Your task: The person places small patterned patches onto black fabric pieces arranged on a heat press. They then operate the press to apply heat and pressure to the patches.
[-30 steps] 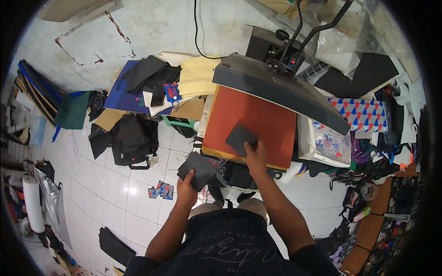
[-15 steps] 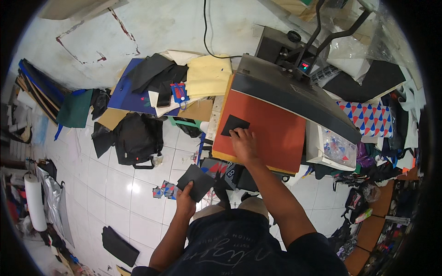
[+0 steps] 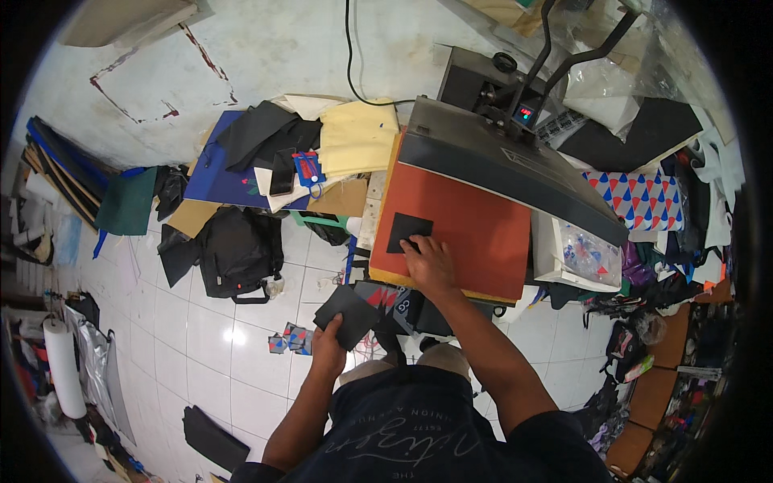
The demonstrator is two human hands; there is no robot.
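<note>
My right hand (image 3: 430,262) is at the left part of the heat press's orange-red pad (image 3: 483,233). Its fingertips are closed on the lower right corner of a small black square piece (image 3: 408,229), which lies flat there with its edges roughly in line with the pad. Closer to my body, my left hand (image 3: 328,344) grips black sheets (image 3: 348,315) by their lower left edge, thumb on top. How many sheets it holds I cannot tell. The dark upper plate (image 3: 499,165) of the heat press is raised, tilted over the far side of the pad.
Left of the press lie yellow cloth (image 3: 361,135), a phone (image 3: 283,172) and a blue board (image 3: 213,173). A white box (image 3: 577,278) with plastic-wrapped pieces stands right of it. A black backpack (image 3: 240,252) and patterned cut pieces (image 3: 299,339) are on the tiled floor (image 3: 241,354).
The small black square has turned from slanted to nearly straight and shifted slightly toward me on the pad, with my right hand moving along. My left hand still grips the sheets.
</note>
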